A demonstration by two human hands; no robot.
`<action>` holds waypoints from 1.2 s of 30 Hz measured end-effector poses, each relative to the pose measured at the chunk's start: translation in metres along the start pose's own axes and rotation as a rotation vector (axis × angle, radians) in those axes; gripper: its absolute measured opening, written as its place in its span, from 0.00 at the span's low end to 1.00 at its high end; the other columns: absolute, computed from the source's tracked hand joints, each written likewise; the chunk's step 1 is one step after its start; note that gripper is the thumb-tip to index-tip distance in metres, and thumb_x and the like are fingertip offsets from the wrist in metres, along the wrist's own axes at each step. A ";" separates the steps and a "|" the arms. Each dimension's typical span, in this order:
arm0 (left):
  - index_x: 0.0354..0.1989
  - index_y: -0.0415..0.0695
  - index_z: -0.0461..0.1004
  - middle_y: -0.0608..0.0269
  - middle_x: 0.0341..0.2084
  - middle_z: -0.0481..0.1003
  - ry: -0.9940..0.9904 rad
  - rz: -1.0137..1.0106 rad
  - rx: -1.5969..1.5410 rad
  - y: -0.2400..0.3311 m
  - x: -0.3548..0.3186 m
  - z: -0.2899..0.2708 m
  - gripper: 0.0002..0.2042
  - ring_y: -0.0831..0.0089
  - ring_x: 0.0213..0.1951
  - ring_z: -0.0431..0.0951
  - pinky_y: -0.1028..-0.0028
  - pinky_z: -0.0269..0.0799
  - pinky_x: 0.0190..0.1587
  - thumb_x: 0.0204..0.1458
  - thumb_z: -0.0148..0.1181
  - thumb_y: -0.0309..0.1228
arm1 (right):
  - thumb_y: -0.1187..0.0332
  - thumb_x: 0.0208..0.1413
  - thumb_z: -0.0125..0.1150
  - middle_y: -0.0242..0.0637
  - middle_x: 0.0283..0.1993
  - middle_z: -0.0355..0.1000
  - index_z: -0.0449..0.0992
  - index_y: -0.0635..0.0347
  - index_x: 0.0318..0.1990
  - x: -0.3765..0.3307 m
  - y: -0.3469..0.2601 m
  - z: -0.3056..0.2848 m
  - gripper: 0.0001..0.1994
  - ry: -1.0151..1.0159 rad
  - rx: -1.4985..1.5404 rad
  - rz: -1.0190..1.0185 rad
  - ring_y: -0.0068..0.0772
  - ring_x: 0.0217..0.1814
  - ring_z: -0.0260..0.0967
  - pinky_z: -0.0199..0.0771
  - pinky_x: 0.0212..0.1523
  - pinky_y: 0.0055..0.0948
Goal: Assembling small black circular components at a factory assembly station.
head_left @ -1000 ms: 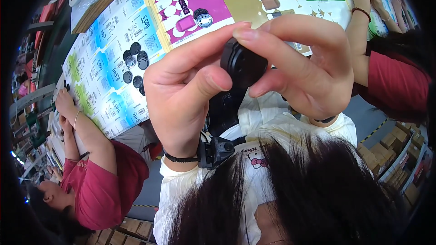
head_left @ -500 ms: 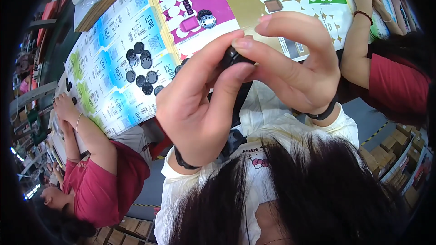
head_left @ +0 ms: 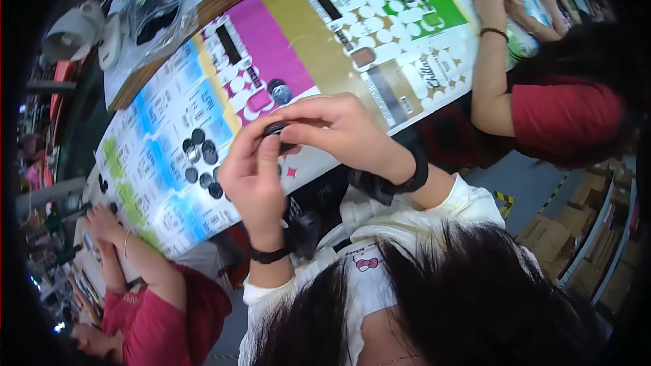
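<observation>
In the middle of the frame both hands meet over the tabletop (head_left: 407, 105), which is covered with printed sheets in blue, pink, tan and green. The left hand (head_left: 254, 176) comes up from the lower middle, with a dark band on its wrist, and its fingers (head_left: 261, 137) are closed together on a small black round part (head_left: 277, 127). The right hand (head_left: 339, 129) comes in from the right, with a black wristband (head_left: 415, 171), and its fingers (head_left: 302, 127) are clamped on the same part from the other side, so the part sits between the two hands, a little left of the centre of the frame, and is mostly hidden by them. Just to the left of the hands, a group of black discs (head_left: 201, 159) lies on the blue sheet. One more dark round piece (head_left: 278, 89) lies on the pink sheet, just above the hands. In the upper left of the frame a clear plastic bag (head_left: 157, 8) with dark things inside lies at the edge of the tabletop. In the upper right, a person in a red sleeve (head_left: 563, 116) rests an arm on the green sheet. In the lower left, another person in red (head_left: 169, 312) has a hand at the tabletop's edge.
</observation>
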State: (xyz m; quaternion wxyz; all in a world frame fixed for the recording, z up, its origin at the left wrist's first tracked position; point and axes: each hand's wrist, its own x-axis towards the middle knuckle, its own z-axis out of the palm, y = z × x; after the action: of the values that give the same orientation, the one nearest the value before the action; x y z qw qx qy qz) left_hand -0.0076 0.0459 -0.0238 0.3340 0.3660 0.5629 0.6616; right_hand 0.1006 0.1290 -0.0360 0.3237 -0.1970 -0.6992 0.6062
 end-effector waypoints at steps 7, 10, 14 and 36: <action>0.41 0.37 0.65 0.58 0.29 0.70 0.333 -0.089 0.651 -0.050 0.055 -0.218 0.12 0.77 0.27 0.69 0.81 0.67 0.30 0.48 0.44 0.24 | 0.61 0.36 0.62 0.45 0.44 0.58 0.62 0.56 0.46 0.067 0.069 -0.157 0.26 0.401 -1.223 0.064 0.43 0.39 0.63 0.64 0.41 0.33; 0.43 0.36 0.64 0.57 0.32 0.70 0.432 0.137 1.608 -0.080 0.054 -0.342 0.14 0.76 0.31 0.70 0.80 0.66 0.33 0.46 0.46 0.25 | 0.60 0.37 0.61 0.49 0.45 0.58 0.61 0.56 0.45 0.085 0.095 -0.201 0.26 0.337 -1.291 0.185 0.47 0.44 0.61 0.63 0.42 0.35; 0.34 0.38 0.68 0.53 0.30 0.71 0.355 -0.077 1.764 -0.075 0.041 -0.358 0.13 0.61 0.29 0.71 0.71 0.65 0.30 0.41 0.49 0.31 | 0.65 0.39 0.58 0.46 0.41 0.61 0.63 0.59 0.43 0.097 0.105 -0.214 0.21 0.148 -1.229 0.078 0.41 0.42 0.62 0.63 0.39 0.31; 0.32 0.36 0.66 0.58 0.26 0.72 0.424 -0.145 0.004 -0.016 -0.026 -0.124 0.06 0.80 0.18 0.68 0.85 0.61 0.20 0.47 0.47 0.25 | 0.76 0.32 0.59 0.34 0.35 0.62 0.66 0.58 0.35 0.046 0.054 0.070 0.17 -0.713 -0.666 -0.355 0.35 0.41 0.60 0.65 0.36 0.28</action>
State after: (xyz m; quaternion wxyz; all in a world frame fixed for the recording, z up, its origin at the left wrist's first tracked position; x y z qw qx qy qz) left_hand -0.1003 -0.0360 -0.0550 0.2542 0.1776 0.6467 0.6968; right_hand 0.0132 0.1196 -0.0824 0.0828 0.0511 -0.9437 0.3162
